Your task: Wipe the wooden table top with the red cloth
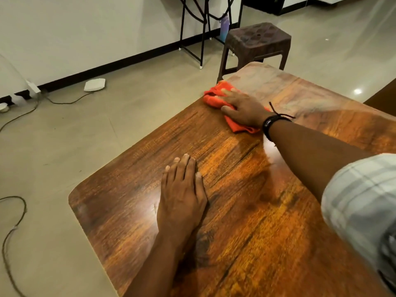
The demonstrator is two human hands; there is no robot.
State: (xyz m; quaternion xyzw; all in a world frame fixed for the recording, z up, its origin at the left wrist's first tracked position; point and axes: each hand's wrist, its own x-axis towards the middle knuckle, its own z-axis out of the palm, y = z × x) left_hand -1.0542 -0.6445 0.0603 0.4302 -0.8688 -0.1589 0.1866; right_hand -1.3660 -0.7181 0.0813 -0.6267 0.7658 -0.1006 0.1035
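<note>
So this looks like the wiping itself, not the setup. The right hand (244, 108) is stretched way out, palm down on the red cloth (214, 97), fingers laid out fairly straight and pressing it flat on the wooden table top (246, 221). It's not bunching or pinching the cloth as far as I can see. The cloth sits crumpled under and just past those fingers, right at the table's edge. A bit of it pokes out on the wrist side, near the black wristband (270, 125).

The left hand (182, 194) is much closer to the body, flat and open on bare wood with the fingers together. It holds nothing and I'd guess it's just bracing the lean.

My read is that it's somewhere in the middle of the job. Past the right hand's knuckles the wood looks dull and hazy, and I can't tell whether that's dust or glare. The big stretch between the two hands, and around the left one, shines a lot more.

For the next move I'd keep the palm pressure on and drag the cloth back from the edge so it doesn't slide off toward the brown stool (257, 41). At some point the left hand has to lift so the spot under it gets wiped too.
</note>
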